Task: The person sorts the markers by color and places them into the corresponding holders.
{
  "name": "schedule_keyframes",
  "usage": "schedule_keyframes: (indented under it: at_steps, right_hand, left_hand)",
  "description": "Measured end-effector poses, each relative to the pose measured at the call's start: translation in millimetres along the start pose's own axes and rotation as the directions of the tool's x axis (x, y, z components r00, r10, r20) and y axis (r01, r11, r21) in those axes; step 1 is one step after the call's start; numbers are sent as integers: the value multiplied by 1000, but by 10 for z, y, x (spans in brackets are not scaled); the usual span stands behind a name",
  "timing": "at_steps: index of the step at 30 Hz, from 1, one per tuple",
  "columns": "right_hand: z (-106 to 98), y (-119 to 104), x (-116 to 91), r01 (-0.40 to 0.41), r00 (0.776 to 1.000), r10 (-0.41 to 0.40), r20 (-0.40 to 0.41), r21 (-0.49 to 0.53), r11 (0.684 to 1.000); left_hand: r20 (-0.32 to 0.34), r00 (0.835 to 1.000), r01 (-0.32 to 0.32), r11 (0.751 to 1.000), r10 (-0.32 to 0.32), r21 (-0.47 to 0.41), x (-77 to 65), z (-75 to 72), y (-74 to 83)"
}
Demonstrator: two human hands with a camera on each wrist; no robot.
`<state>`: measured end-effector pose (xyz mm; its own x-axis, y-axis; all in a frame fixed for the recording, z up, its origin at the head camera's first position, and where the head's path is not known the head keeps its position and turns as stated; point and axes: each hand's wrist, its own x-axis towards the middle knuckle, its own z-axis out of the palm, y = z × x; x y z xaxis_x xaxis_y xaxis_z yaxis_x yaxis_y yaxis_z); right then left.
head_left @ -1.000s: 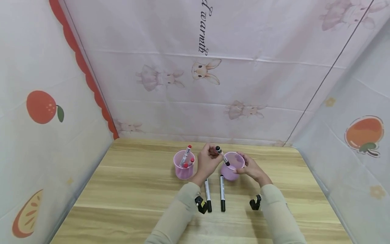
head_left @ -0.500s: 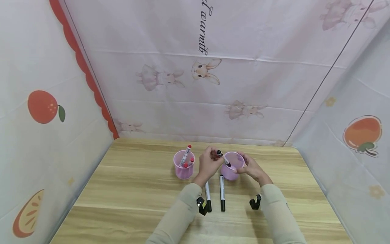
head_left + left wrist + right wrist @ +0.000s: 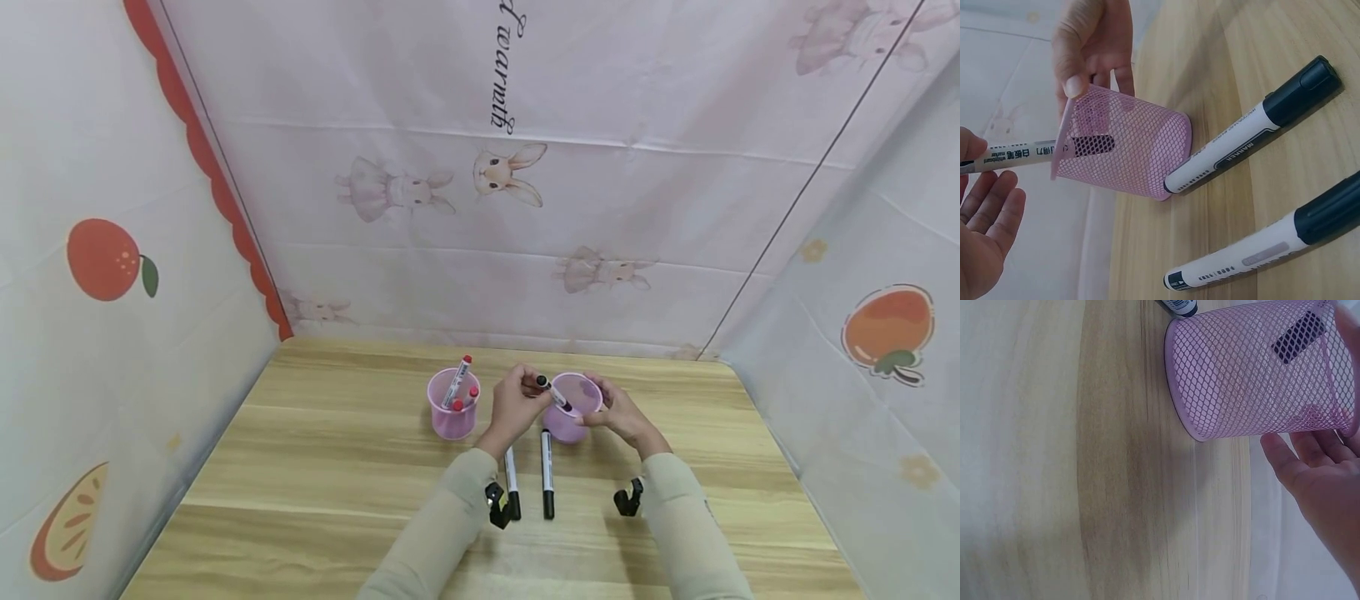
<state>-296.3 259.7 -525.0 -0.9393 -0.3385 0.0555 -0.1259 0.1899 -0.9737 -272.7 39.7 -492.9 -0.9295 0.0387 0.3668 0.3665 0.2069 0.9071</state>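
Between thumb and fingers my left hand (image 3: 513,412) pinches a whiteboard marker (image 3: 1022,155), white with black ends. One black end of it lies inside a pink mesh pen cup (image 3: 1147,140), seen through the mesh; the other end tilts out over the rim. My right hand (image 3: 624,422) grips this cup at its rim from the right, thumb in front and fingers behind. The cup's base is at the table in both wrist views. Two more black-capped markers lie in front: one marker (image 3: 547,475) with its tip at the cup's base, another marker (image 3: 513,487) under the left wrist.
A second pink mesh pen cup (image 3: 453,425) stands to the left, holding several red-capped markers (image 3: 455,385). Everything stands on a wooden table (image 3: 315,467). A printed cloth wall (image 3: 420,283) rises behind the table's back edge, with others at both sides.
My left hand has shifted slightly right and down, and the marker has slid a little further into the right cup. The right hand and that cup stay in place.
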Motion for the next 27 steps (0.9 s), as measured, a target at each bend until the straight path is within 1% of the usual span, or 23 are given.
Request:
schedule_keyframes:
  at_steps: [9,12,13,16,19,20,22,26,27]
  right_hand:
    - [6,0,3,-2,1000,2,-7,-11,1000]
    - [10,-1,-1,-9,1000,9,-6,-4,1000]
    - [7,6,-1,-11,1000,11,-5,0,1000]
    - [6,23,2,-17,1000,17,3,11,1000]
    - [6,19,4,-12,1000,12,9,12,1000]
    - [6,13,4,-9,1000,9,9,9,1000]
    - [1,7,4,-2,1000,2,11,4,1000]
    - [-18,21,-1,31,999,-31,18,-6,999]
    - [-23,36,0,50,999,-50,20,-13,999]
  left_hand:
    - [37,998,55,998,-56,32,9,17,-53]
    - [48,997,52,997,-55,51,11,29,-89]
    - [47,998,41,997,-44,63,10,39,-105]
    - [48,998,33,997,-36,71,11,55,-138]
    - [49,997,52,996,-56,78,32,69,-160]
    - [51,996,70,995,-74,70,42,71,-159]
    - [47,995,86,994,-90,71,65,81,-169]
    - [39,992,117,990,-120,78,90,105,-190]
    - [36,992,120,989,-124,84,92,110,-200]
